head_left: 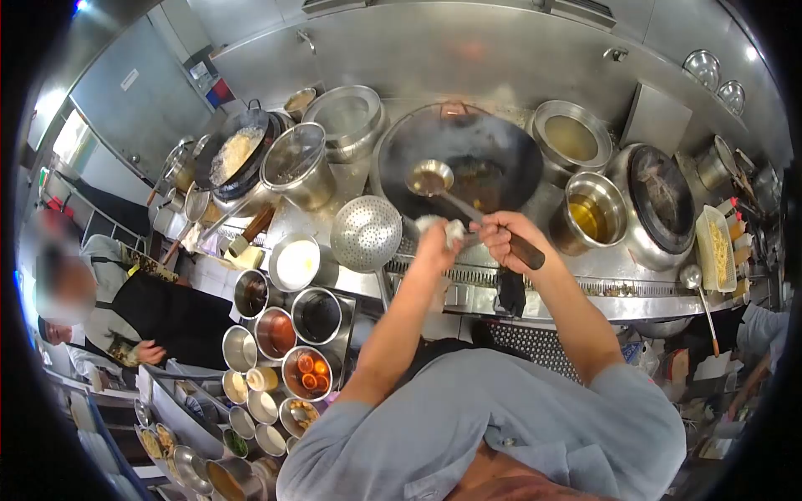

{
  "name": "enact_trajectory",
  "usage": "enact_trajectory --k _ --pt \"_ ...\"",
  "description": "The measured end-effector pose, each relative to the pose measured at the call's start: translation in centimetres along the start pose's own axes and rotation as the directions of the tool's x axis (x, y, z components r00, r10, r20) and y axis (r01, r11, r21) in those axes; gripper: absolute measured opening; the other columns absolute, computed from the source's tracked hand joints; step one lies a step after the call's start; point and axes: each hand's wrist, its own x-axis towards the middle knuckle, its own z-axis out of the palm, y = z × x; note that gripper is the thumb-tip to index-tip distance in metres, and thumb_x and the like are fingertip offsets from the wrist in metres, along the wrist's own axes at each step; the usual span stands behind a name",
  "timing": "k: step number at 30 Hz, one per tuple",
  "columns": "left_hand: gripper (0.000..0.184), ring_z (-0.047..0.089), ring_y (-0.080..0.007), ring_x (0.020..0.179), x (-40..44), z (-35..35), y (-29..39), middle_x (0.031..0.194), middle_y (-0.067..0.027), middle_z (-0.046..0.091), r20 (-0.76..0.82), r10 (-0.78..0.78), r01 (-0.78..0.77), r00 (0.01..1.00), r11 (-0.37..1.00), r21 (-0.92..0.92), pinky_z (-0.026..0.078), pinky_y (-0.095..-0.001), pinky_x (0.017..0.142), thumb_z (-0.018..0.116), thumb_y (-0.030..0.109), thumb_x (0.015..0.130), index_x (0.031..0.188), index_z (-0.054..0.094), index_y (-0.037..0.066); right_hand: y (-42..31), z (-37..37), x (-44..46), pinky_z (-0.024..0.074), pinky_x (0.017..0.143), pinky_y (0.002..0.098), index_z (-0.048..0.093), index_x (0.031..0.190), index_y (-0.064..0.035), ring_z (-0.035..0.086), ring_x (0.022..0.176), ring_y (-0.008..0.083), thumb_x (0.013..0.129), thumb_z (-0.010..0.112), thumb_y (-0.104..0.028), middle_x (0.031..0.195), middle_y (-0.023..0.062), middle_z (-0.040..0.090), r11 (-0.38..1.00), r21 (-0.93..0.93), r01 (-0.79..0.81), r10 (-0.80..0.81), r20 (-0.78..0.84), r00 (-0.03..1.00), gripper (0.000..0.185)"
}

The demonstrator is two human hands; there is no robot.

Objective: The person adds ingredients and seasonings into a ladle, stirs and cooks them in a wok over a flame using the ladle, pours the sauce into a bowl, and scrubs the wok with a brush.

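Note:
A large dark wok (510, 159) sits on the steel stove, with a little dark liquid at its bottom and steam above. My right hand (510, 237) is closed round the handle of a ladle (430, 178), whose bowl holds brown liquid over the wok's left part. At the wok's near rim my left hand (440, 244) is closed on a white cloth (434, 224). Just left of that hand lies a round perforated strainer (366, 234).
Right of the wok stand a pot of yellow oil (588, 219) and a covered pot (660, 196). Leftward are a tall pot (298, 167), another wok (238, 154) and several seasoning tins, one with orange slices (307, 371). A person in a black apron (175, 321) stands at far left.

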Motion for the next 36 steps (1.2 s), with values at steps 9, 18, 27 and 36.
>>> enact_trajectory --k 9,18,27,36 --pt "0.028 0.062 -0.0221 0.075 -1.5 -2.5 2.7 0.095 -0.0138 0.058 -0.168 0.119 -0.076 0.979 0.967 0.244 0.050 -0.0316 0.054 0.054 0.011 0.086 0.110 0.047 -0.002 -2.2 -2.8 -5.8 0.0307 0.034 0.0186 0.052 0.105 0.0019 0.040 0.044 0.0023 0.093 0.049 -0.009 0.067 -0.0025 0.046 0.984 -0.174 0.039 -0.051 -0.065 0.997 0.017" --pt "0.063 0.057 -0.0346 0.110 -5.2 -6.2 -4.5 0.121 -0.0256 0.052 -0.090 0.516 -0.313 0.852 0.639 0.702 0.045 -0.0423 0.092 0.057 0.010 0.079 0.134 0.030 -0.006 -3.6 1.8 -8.2 0.0288 0.038 0.0210 0.048 0.084 -0.0041 0.039 0.042 0.0060 0.089 0.055 -0.009 0.062 -0.0007 0.045 0.878 -0.478 0.008 -0.115 -0.194 0.974 0.010" --pt "0.013 0.060 -0.0166 0.077 -4.6 -1.1 0.4 0.089 -0.0073 0.059 -0.117 -0.026 0.030 0.993 0.999 0.034 0.047 -0.0297 0.054 0.051 0.012 0.088 0.099 0.054 0.005 -1.9 -1.3 -1.1 0.0309 0.034 0.0176 0.044 0.113 0.0077 0.042 0.044 0.0027 0.091 0.050 -0.007 0.069 0.0001 0.046 0.999 0.001 -0.033 0.033 0.011 0.999 0.027" --pt "0.032 0.061 -0.0263 0.071 -0.8 -4.8 2.2 0.088 -0.0134 0.059 -0.171 0.253 -0.185 0.952 0.923 0.339 0.048 -0.0351 0.056 0.052 0.010 0.085 0.113 0.043 -0.002 -2.2 -2.8 -5.1 0.0311 0.036 0.0195 0.052 0.105 0.0037 0.040 0.045 0.0032 0.090 0.052 -0.007 0.069 -0.0010 0.047 0.995 -0.099 0.019 -0.019 0.003 1.000 0.018"
